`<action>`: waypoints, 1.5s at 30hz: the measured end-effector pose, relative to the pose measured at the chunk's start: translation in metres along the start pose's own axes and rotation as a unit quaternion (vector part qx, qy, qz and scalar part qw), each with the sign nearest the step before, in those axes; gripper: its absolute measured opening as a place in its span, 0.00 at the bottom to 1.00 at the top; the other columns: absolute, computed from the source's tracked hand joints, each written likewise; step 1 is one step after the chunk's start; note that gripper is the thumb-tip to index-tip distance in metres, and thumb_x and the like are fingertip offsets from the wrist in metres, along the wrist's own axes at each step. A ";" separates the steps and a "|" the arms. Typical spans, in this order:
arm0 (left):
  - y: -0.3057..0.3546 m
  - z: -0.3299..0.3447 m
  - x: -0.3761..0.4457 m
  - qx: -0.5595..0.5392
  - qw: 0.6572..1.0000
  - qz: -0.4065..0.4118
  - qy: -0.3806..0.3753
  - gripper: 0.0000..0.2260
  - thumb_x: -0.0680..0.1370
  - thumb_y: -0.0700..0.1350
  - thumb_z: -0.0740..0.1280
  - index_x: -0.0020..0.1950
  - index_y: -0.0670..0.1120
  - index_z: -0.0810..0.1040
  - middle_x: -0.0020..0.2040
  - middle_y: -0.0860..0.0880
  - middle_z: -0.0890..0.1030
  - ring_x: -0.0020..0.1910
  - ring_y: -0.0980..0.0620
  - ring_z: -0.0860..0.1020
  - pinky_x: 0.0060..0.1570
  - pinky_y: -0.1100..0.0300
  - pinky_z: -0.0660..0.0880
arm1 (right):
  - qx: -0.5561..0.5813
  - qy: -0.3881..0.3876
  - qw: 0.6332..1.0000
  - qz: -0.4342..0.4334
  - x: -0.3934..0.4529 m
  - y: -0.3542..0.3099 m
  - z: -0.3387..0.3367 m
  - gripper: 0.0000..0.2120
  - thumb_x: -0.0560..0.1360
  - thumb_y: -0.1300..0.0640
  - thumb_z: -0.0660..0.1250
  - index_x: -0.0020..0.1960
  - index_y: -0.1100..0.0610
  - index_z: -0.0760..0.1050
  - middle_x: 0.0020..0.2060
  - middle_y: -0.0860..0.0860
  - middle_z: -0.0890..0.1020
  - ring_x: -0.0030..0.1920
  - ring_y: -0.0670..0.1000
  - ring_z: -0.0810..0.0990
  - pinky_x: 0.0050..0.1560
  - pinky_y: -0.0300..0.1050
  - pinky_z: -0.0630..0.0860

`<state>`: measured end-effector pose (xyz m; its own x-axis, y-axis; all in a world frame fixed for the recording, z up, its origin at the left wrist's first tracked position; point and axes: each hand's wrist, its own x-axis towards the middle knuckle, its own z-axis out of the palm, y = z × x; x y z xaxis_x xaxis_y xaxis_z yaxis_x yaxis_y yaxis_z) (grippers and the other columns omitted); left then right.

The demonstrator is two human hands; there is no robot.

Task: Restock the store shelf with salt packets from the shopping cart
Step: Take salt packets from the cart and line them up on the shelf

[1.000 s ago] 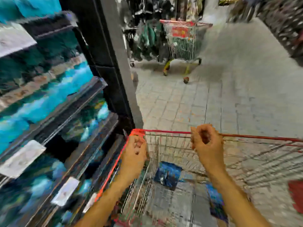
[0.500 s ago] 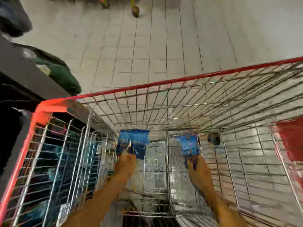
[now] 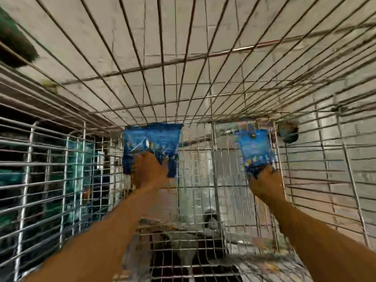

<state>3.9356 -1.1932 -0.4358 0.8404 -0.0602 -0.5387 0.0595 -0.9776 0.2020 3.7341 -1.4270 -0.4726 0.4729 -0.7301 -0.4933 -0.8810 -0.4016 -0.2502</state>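
Down in the wire shopping cart point(image 3: 203, 94), both arms are reaching to the far end of the basket, toward twelve o'clock. The left hand point(image 3: 149, 169) is closing over the near edge of the larger blue salt packet point(image 3: 151, 141), which is lying flat with its long axis pointing to twelve. At about one o'clock, well apart, the right hand point(image 3: 266, 184) is pinching the near end of the smaller blue packet point(image 3: 255, 149). Each packet is lying just beyond its own hand; how tightly the fingers are curling, blur is hiding. The lift looks like a straight pull back toward six.
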 end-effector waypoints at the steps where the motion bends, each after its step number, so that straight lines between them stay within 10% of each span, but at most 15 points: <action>1: 0.003 0.004 0.001 0.019 1.000 -0.006 0.023 0.25 0.77 0.57 0.69 0.54 0.33 0.77 0.52 0.35 0.80 0.50 0.35 0.79 0.45 0.43 0.80 | -0.004 -0.007 1.000 0.027 0.003 0.000 0.003 0.27 0.78 0.52 0.65 0.66 0.73 0.68 0.57 0.73 0.75 0.57 0.72 0.76 0.56 0.60 0.76; 5: 0.007 0.023 0.000 0.061 0.994 -0.021 0.084 0.38 0.74 0.61 0.70 0.71 0.38 0.62 0.68 0.35 0.68 0.66 0.36 0.68 0.62 0.42 0.72 | -0.003 0.000 0.994 0.106 0.009 0.009 0.016 0.43 0.75 0.43 0.69 0.74 0.71 0.55 0.69 0.70 0.65 0.70 0.69 0.66 0.68 0.64 0.67; 12: 0.010 0.037 0.005 0.040 0.996 -0.050 0.060 0.42 0.70 0.58 0.75 0.73 0.37 0.61 0.76 0.33 0.59 0.75 0.33 0.58 0.72 0.40 0.59 | 0.068 -0.047 0.988 0.133 0.014 0.021 0.021 0.45 0.57 0.43 0.84 0.64 0.66 0.72 0.57 0.62 0.79 0.58 0.62 0.79 0.57 0.60 0.78; 18: 0.009 0.050 0.004 -0.096 0.994 -0.037 -0.028 0.33 0.69 0.52 0.77 0.66 0.42 0.65 0.59 0.41 0.78 0.55 0.37 0.79 0.51 0.41 0.79 | 0.273 -0.054 0.953 0.120 -0.007 0.024 0.041 0.35 0.59 0.58 0.84 0.60 0.57 0.70 0.54 0.54 0.82 0.52 0.56 0.82 0.49 0.54 0.82; 24: -0.004 0.048 0.012 -0.215 0.973 -0.057 -0.068 0.39 0.68 0.46 0.79 0.71 0.46 0.60 0.63 0.44 0.77 0.58 0.42 0.78 0.59 0.50 0.75 | 0.405 -0.115 0.897 0.136 -0.013 0.023 0.027 0.34 0.62 0.64 0.81 0.63 0.56 0.71 0.55 0.53 0.83 0.52 0.54 0.83 0.44 0.50 0.82; 30: -0.016 0.018 -0.011 -0.353 0.911 -0.132 -0.165 0.27 0.67 0.37 0.79 0.63 0.44 0.74 0.50 0.47 0.82 0.41 0.53 0.80 0.36 0.61 0.80 | 0.504 -0.189 0.829 0.149 -0.045 0.009 -0.001 0.23 0.64 0.54 0.78 0.57 0.48 0.77 0.49 0.51 0.87 0.46 0.53 0.87 0.36 0.46 0.82; 35: -0.008 -0.033 -0.063 -0.425 0.862 -0.167 -0.222 0.22 0.68 0.37 0.78 0.60 0.40 0.79 0.53 0.40 0.84 0.52 0.40 0.82 0.56 0.42 0.79 | 0.573 -0.213 0.769 0.188 -0.089 -0.020 -0.042 0.17 0.75 0.50 0.70 0.62 0.54 0.76 0.52 0.57 0.86 0.48 0.59 0.86 0.38 0.51 0.83; 45: 0.020 -0.211 -0.187 -0.502 0.846 -0.061 -0.168 0.10 0.75 0.49 0.73 0.55 0.53 0.76 0.47 0.59 0.78 0.44 0.56 0.76 0.52 0.65 0.70 | 0.586 -0.226 0.771 0.100 -0.208 -0.097 -0.188 0.24 0.68 0.63 0.74 0.64 0.59 0.77 0.54 0.59 0.85 0.49 0.59 0.86 0.43 0.51 0.83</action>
<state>3.8937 -1.1590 -0.1585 0.6045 -0.1902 -0.7736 0.7039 -0.3271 0.6305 3.7235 -1.3400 -0.1891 0.5053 -0.3380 -0.7940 -0.4697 0.6642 -0.5816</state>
